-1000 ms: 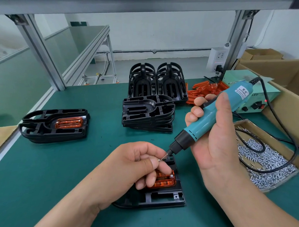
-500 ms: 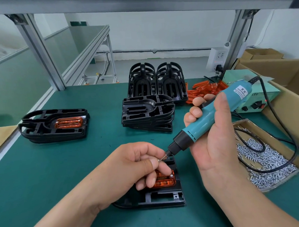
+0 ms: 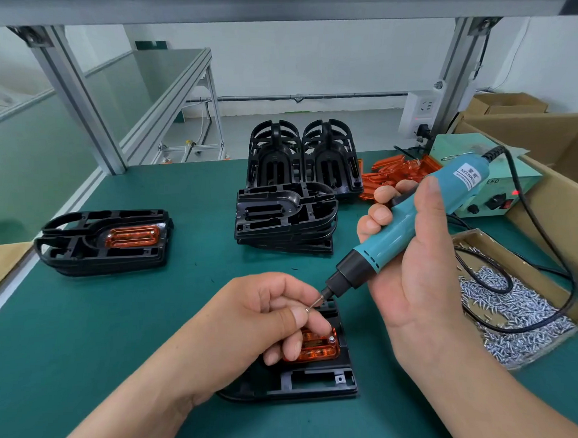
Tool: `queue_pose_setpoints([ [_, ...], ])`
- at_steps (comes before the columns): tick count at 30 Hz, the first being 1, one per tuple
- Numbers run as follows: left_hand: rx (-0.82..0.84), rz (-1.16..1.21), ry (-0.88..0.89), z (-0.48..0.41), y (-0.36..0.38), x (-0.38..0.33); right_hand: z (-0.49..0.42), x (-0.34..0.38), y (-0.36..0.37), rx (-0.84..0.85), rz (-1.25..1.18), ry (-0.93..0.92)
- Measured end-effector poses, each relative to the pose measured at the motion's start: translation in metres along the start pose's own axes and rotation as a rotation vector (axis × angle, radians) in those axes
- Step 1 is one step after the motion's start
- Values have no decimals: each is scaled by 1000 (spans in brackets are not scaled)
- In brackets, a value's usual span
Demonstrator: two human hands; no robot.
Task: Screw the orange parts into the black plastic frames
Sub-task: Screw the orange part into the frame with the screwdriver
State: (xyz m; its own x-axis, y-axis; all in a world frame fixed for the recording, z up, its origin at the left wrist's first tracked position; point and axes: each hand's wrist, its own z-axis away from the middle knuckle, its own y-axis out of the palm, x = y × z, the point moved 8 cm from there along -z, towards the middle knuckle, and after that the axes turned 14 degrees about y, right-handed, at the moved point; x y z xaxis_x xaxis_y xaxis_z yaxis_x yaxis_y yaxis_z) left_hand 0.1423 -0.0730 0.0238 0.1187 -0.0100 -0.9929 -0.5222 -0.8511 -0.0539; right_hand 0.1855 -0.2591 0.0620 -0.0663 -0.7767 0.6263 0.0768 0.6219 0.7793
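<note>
Workbench with a green mat [image 3: 87,327], seen from above and behind two bare hands. At the far left a black frame [image 3: 103,242] lies flat on top of others, with an orange part [image 3: 132,236] already seated in it. Nearer the front, the left hand [image 3: 262,319] is curled closed over another black frame [image 3: 308,380] that lies flat on the mat — a small screw [image 3: 307,310] is pinched between thumb and forefinger, just above the frame. An orange part [image 3: 316,348] sits in this frame, half hidden under the fingers, with a screw head [image 3: 332,339] visible at its right corner. Behind, in the middle of the bench, a flat stack of empty frames [image 3: 284,219] is seen, and further back two rows of frames standing on edge [image 3: 301,158]. To their right a heap of loose orange parts [image 3: 395,174] lies on the mat. The right hand [image 3: 416,273] is wrapped firmly round a teal electric screwdriver [image 3: 413,220], held tilted so that its tip touches the pinched screw. At the far right a cardboard tray of silver screws [image 3: 516,308] is set near the hand — the screwdriver's black cable [image 3: 553,240] loops across it — and a pale green power box [image 3: 491,190] stands behind.
</note>
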Motion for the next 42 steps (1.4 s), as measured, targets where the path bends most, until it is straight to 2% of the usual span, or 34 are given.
queue_pose_setpoints([
  [10,-17,-38,18,1,0,-4,0,1,1,6,14,-13],
  [17,38,5,8,2,3,-4,3,-2,11,102,14,-1],
  [42,-49,62,3,0,-2,-2,1,4,5,67,-19,-6],
])
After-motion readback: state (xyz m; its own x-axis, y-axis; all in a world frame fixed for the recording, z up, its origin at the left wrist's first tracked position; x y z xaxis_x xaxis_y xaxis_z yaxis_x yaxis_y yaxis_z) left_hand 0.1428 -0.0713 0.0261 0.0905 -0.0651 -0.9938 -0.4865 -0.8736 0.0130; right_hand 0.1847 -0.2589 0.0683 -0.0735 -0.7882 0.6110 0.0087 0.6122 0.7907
